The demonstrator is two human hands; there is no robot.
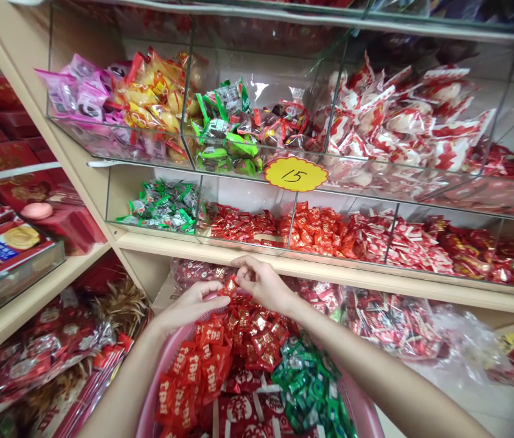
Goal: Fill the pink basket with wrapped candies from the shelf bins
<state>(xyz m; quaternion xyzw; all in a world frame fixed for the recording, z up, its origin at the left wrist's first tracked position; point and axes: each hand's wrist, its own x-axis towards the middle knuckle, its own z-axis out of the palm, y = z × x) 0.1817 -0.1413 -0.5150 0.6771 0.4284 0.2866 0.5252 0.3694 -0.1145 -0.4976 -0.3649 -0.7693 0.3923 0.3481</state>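
Note:
A small red-wrapped candy (230, 284) with gold print is held up over the far side of a pink basket (148, 398). My left hand (197, 305) pinches it from the left. From the right, my right hand (262, 285) has its fingertips closed on the same wrapper. Beneath the hands the basket holds sorted piles: shiny red-and-gold candies (261, 340) at the back, orange-red packets (208, 365) at left, green-wrapped candies (309, 380) at right, and dark red packets (247, 413) nearest me.
Ahead are shelves with clear bins of wrapped sweets, the lower row just beyond my hands above a wooden shelf edge (329, 267). A yellow tag (296, 175) reads 15. Bagged sweets (393, 322) lie below right; a side shelf (33, 283) stands left.

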